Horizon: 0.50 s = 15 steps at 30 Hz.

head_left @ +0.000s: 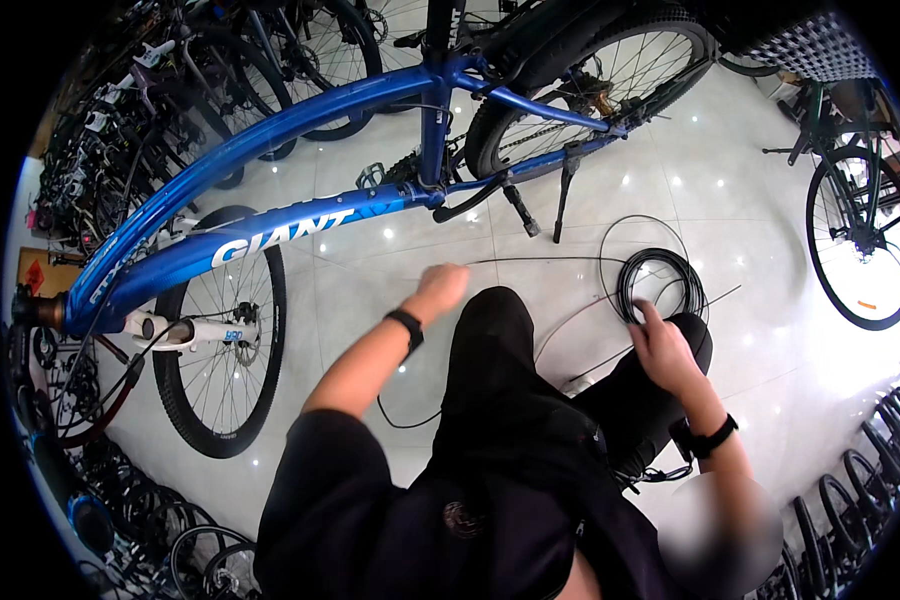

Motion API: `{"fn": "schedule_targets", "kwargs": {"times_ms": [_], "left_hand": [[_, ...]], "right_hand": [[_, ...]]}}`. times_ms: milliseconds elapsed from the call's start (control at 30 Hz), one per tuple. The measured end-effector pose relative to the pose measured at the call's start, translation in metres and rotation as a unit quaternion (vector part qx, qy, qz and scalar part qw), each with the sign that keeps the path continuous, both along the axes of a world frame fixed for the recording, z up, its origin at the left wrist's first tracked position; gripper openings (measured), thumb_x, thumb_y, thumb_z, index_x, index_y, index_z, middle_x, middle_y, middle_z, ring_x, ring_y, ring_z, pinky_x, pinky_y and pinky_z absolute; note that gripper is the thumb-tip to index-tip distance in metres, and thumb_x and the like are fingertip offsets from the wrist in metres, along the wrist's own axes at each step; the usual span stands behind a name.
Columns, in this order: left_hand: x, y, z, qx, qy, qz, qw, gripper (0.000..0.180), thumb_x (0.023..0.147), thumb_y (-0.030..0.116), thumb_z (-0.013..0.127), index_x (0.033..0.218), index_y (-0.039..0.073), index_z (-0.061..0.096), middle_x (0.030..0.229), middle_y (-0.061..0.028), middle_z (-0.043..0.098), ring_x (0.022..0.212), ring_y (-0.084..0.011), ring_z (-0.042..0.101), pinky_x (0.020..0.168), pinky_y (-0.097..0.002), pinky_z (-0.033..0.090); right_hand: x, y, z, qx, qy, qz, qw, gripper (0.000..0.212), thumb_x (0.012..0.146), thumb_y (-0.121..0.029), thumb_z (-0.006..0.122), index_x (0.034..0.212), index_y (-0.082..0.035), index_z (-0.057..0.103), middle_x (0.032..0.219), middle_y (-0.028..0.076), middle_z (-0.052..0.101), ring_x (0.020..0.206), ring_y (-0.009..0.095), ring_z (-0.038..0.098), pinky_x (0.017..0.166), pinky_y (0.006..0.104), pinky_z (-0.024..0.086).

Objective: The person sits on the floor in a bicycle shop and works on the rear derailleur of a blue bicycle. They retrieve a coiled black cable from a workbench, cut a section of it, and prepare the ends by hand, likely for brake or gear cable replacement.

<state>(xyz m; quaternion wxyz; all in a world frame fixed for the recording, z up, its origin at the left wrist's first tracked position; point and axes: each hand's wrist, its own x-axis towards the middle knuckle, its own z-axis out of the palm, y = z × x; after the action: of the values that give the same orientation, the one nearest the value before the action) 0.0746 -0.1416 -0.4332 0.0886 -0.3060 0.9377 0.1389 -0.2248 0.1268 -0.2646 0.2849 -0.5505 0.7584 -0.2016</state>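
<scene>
My left hand is closed in a fist below the blue bike frame, gripping a length of black cable that runs across to the right. That cable leads into a coil of black cable beside my right knee. My right hand pinches the lower edge of the coil between thumb and fingers. Loose loops and a straight cable end stick out around the coil. The blue bike stands in front of me, with its white fork and front wheel at the left. What my left palm covers is hidden.
A kickstand reaches down from the blue bike's rear. Many parked bikes crowd the far left. A dark green bike stands at the right, and rows of tires line the lower right. Glossy light tiles make up the floor.
</scene>
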Motion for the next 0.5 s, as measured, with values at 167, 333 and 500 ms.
{"fn": "schedule_targets", "kwargs": {"times_ms": [167, 333, 500], "left_hand": [[-0.015, 0.087, 0.165, 0.077, 0.313, 0.005, 0.947, 0.015, 0.091, 0.013, 0.058, 0.095, 0.001, 0.066, 0.092, -0.0154, 0.069, 0.082, -0.0348, 0.064, 0.073, -0.042, 0.052], [0.09, 0.098, 0.2, -0.003, 0.254, 0.038, 0.966, 0.012, 0.086, 0.01, 0.061, 0.089, 0.001, 0.067, 0.084, -0.0144, 0.068, 0.076, -0.0318, 0.064, 0.07, -0.0423, 0.05], [0.214, 0.095, 0.155, 0.028, -0.151, 0.186, 0.97, 0.015, 0.087, 0.013, 0.06, 0.096, 0.006, 0.069, 0.09, -0.013, 0.069, 0.094, -0.0296, 0.063, 0.081, -0.0426, 0.048]], "right_hand": [[0.042, -0.07, -0.013, -0.026, -0.037, 0.123, 0.991, 0.033, 0.095, -0.021, 0.052, 0.123, -0.005, 0.052, 0.075, 0.025, 0.062, 0.074, 0.044, 0.061, 0.069, 0.0519, 0.048], [0.01, -0.091, -0.038, -0.036, 0.015, 0.164, 0.986, 0.025, 0.095, -0.025, 0.052, 0.098, -0.001, 0.059, 0.079, 0.025, 0.063, 0.079, 0.044, 0.061, 0.071, 0.0497, 0.049], [-0.02, -0.096, 0.007, -0.028, -0.003, 0.187, 0.982, 0.027, 0.095, -0.025, 0.054, 0.097, 0.0, 0.06, 0.081, 0.025, 0.063, 0.08, 0.044, 0.061, 0.069, 0.0477, 0.048]]}}
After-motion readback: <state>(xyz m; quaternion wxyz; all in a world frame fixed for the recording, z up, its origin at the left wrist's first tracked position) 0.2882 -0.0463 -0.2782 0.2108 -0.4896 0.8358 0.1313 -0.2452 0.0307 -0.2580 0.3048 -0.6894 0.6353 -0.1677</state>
